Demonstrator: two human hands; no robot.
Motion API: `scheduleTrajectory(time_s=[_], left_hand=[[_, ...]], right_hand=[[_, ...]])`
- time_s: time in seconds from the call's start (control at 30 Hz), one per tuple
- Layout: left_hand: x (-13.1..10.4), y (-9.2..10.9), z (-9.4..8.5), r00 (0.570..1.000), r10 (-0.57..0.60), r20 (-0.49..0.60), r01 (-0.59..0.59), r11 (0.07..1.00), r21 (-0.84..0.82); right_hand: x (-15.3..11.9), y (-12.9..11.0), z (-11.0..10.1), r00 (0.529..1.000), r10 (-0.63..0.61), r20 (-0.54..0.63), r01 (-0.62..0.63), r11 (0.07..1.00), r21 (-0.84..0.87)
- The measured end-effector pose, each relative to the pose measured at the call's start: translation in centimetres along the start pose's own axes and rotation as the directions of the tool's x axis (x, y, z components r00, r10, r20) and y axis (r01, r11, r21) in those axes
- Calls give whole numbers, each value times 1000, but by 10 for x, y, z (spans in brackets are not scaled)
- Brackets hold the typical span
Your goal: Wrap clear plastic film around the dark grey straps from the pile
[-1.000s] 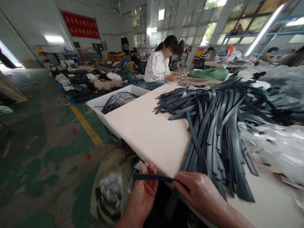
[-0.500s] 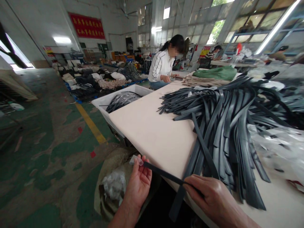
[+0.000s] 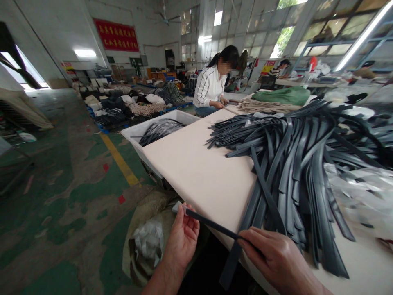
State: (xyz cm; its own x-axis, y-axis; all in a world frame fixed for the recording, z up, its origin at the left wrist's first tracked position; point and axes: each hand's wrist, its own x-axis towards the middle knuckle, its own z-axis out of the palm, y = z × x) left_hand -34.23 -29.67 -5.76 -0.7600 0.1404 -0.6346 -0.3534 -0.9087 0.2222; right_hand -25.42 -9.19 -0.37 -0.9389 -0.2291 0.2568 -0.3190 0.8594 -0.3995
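Note:
A dark strap (image 3: 211, 223) runs between my two hands over the table's near edge. My left hand (image 3: 184, 235), palm up, pinches a small clear plastic sleeve (image 3: 176, 207) at the strap's left end. The strap's tip is at or inside the sleeve; exactly how far in cannot be made out. My right hand (image 3: 273, 254) is closed around the strap farther along, and a loose dark end hangs below it. Just beyond my right hand lies a large pile of dark straps (image 3: 291, 164) on the pale table (image 3: 196, 164).
A white bin (image 3: 132, 137) holding dark strips stands at the table's left edge. Below is an open sack (image 3: 130, 246) with clear plastic pieces (image 3: 149, 241). Plastic bags (image 3: 365, 196) lie at right. A person in white (image 3: 205, 88) sits at the far end.
The plastic sleeve has turned slightly and now sits over or against the strap's tip, in my left fingers. The seated person's hands have moved closer together. The whole view has shifted slightly.

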Motion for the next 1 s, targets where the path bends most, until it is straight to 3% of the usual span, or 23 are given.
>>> scheduleTrajectory(time_s=[0.3, 0.67, 0.83, 1.0], left_hand=[[1, -3, -2, 1000, 14, 22, -14, 999, 30], [3, -6, -2, 1000, -3, 8, 3, 1000, 24], [-2, -19, -4, 1000, -1, 26, -1, 998, 65], [-10, -30, -2, 995, -75, 72, 66, 991, 115]], right_hand=[[-3, 6, 0, 996, -46, -74, 43, 998, -42], [-8, 11, 1, 996, -62, -65, 58, 996, -74], [2, 4, 9, 1000, 6, -2, -6, 999, -52], [26, -7, 8, 992, 58, 112, -57, 998, -17]])
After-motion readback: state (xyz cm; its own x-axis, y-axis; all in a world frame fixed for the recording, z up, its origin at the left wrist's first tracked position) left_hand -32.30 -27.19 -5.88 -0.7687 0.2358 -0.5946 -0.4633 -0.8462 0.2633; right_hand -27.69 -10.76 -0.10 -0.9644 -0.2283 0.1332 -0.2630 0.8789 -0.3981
